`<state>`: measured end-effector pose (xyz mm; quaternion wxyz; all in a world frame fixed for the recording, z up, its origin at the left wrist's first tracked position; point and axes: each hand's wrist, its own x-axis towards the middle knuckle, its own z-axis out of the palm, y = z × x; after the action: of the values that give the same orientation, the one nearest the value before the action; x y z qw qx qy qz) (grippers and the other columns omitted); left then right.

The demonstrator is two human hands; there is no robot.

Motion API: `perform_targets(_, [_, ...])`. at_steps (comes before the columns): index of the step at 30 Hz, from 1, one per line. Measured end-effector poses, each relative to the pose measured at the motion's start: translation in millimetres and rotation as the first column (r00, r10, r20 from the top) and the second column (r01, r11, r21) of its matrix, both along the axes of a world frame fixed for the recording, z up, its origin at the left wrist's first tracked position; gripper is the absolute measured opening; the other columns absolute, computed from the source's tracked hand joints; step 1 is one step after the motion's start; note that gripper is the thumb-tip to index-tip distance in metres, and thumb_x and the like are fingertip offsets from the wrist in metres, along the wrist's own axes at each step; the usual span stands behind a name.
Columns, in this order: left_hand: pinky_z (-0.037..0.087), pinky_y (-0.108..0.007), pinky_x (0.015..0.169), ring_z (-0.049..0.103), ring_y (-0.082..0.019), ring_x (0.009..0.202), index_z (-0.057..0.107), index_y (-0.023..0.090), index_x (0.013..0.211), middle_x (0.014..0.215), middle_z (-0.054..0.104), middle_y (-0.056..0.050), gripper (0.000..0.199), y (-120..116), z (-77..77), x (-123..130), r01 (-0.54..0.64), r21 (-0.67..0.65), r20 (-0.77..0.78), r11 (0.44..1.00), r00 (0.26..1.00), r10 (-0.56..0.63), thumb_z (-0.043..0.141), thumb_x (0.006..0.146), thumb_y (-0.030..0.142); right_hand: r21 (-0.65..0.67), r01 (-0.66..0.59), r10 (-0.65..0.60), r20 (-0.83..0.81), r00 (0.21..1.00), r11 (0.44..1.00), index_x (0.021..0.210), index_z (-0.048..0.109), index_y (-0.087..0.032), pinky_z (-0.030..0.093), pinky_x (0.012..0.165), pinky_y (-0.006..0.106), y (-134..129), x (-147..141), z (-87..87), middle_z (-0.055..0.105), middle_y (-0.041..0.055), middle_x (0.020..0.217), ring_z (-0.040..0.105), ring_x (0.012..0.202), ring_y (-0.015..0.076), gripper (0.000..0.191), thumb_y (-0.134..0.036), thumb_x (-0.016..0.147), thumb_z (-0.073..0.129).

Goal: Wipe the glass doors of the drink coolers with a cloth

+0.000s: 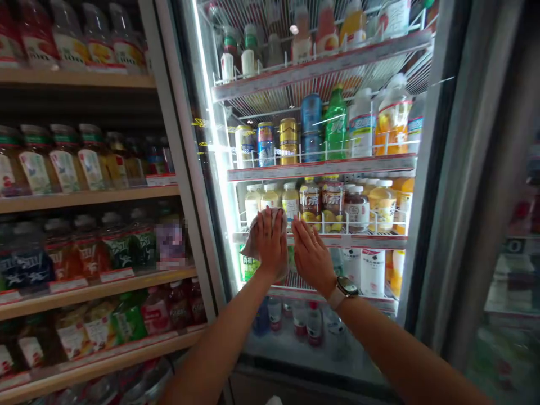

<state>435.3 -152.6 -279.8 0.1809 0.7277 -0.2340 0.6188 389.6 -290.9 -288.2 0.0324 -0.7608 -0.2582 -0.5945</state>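
My left hand (270, 242) holds a greyish cloth (252, 239) pressed against the glass door (295, 343) of a lit drinks cooler, its fingers stretched upward over the fabric. To its right, my right hand (311, 256) has its fingers extended and leans on or close to the same glass, with nothing visible in it. A watch (347, 286) with a light strap circles the right wrist. Behind the glass, level with the hands, stand brown tea bottles (310, 202) and a pale yellow bottle (290, 201). The palms are hidden from view.
Open wooden shelves (97, 287) filled with bottled drinks run along the left side. The cooler's grey frame (436, 225) rises at the right. White wire shelves (320, 241) inside carry cans and bottles, including a green bottle (336, 124). A bright light strip (219, 152) lines the cooler's left inner edge.
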Motion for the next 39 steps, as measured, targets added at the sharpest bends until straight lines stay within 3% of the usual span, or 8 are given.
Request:
perform_targets(7, [0.014, -0.053, 0.125, 0.001, -0.024, 0.153, 0.020, 0.024, 0.157, 0.165, 0.016, -0.005, 0.056, -71, -10.4, -11, 0.188, -0.059, -0.037, 0.980, 0.981, -0.190, 0.030, 0.102, 0.027, -0.051, 0.078, -0.076, 0.045, 0.996, 0.996, 0.158, 0.007, -0.010, 0.037, 0.116, 0.042, -54, -8, -7.3, 0.039, 0.0148, 0.156, 0.037, 0.144, 0.0221, 0.070, -0.004, 0.093, 0.030])
perform_targets(12, [0.017, -0.045, 0.126, 0.008, -0.021, 0.153, 0.008, 0.026, 0.158, 0.166, 0.016, -0.003, 0.061, -57, -8.2, -24, 0.467, -0.105, -0.107, 0.878, 0.873, -0.476, 0.026, 0.102, 0.041, -0.074, 0.069, -0.069, -0.001, 0.998, 0.995, 0.158, 0.015, -0.008, 0.039, 0.115, 0.040, -62, -15, -2.2, 0.037, 0.0141, 0.157, 0.035, 0.146, 0.0218, 0.066, -0.007, 0.094, 0.033])
perform_targets(21, [0.032, -0.038, 0.119, 0.025, -0.022, 0.149, 0.001, 0.025, 0.158, 0.166, 0.012, -0.007, 0.065, -24, 3.8, -42, 0.625, -0.248, -0.161, 0.740, 0.727, -0.668, 0.024, 0.101, 0.048, 0.008, -0.038, 0.038, -0.015, 0.999, 0.999, 0.158, 0.007, -0.005, 0.030, 0.120, 0.051, 1, 5, 1.5, 0.023, 0.0178, 0.162, 0.017, 0.152, 0.0288, 0.074, -0.031, 0.097, 0.039])
perform_targets(24, [0.029, -0.042, 0.121, 0.026, -0.024, 0.149, 0.017, 0.029, 0.157, 0.164, 0.021, -0.007, 0.063, 18, 4.9, -34, 0.498, -0.203, -0.106, 0.843, 0.845, -0.525, 0.036, 0.100, 0.048, -0.027, -0.003, 0.002, -0.024, 1.000, 1.000, 0.158, 0.013, -0.008, 0.024, 0.121, 0.053, 8, 13, 6.7, 0.024, 0.0152, 0.163, 0.013, 0.152, 0.0300, 0.077, -0.039, 0.096, 0.047])
perform_targets(27, [0.016, -0.050, 0.124, 0.017, -0.027, 0.151, 0.023, 0.028, 0.156, 0.164, 0.023, -0.008, 0.061, 77, 0.6, -15, 0.190, -0.221, -0.042, 0.957, 0.978, -0.204, 0.037, 0.100, 0.049, -0.088, 0.005, -0.007, -0.017, 1.000, 0.996, 0.157, 0.020, -0.011, 0.020, 0.123, 0.051, 11, 18, 18.4, 0.025, 0.0123, 0.163, 0.015, 0.152, 0.0290, 0.075, -0.038, 0.095, 0.050])
perform_targets(31, [0.012, -0.054, 0.123, 0.008, -0.028, 0.153, 0.017, 0.023, 0.157, 0.165, 0.017, -0.012, 0.064, 137, -17.4, 14, -0.141, -0.211, -0.109, 0.967, 0.987, 0.120, 0.029, 0.101, 0.051, -0.106, 0.018, -0.016, 0.020, 1.000, 0.994, 0.154, 0.029, -0.008, 0.016, 0.123, 0.051, 26, 22, 20.8, 0.029, 0.0142, 0.161, 0.020, 0.150, 0.0309, 0.074, -0.041, 0.094, 0.054])
perform_targets(34, [0.014, -0.053, 0.123, 0.008, -0.028, 0.153, 0.014, 0.021, 0.158, 0.165, 0.015, -0.013, 0.064, 154, -33.4, 27, -0.208, -0.101, -0.069, 0.973, 0.977, 0.202, 0.030, 0.102, 0.048, -0.209, -0.027, 0.035, 0.031, 0.999, 0.978, 0.151, 0.035, -0.007, 0.017, 0.123, 0.049, 43, 26, -2.3, 0.035, 0.0138, 0.159, 0.026, 0.147, 0.0308, 0.076, -0.049, 0.092, 0.055])
perform_targets(39, [0.016, -0.051, 0.122, 0.010, -0.028, 0.153, 0.012, 0.022, 0.158, 0.165, 0.014, -0.012, 0.062, 154, -42.9, 29, -0.239, -0.071, 0.028, 0.968, 0.970, 0.241, 0.032, 0.102, 0.041, -0.392, -0.097, 0.121, 0.036, 0.992, 0.915, 0.148, 0.042, -0.012, 0.027, 0.119, 0.046, 65, 35, -76.8, 0.039, 0.0102, 0.157, 0.034, 0.143, 0.0273, 0.063, -0.038, 0.093, 0.056])
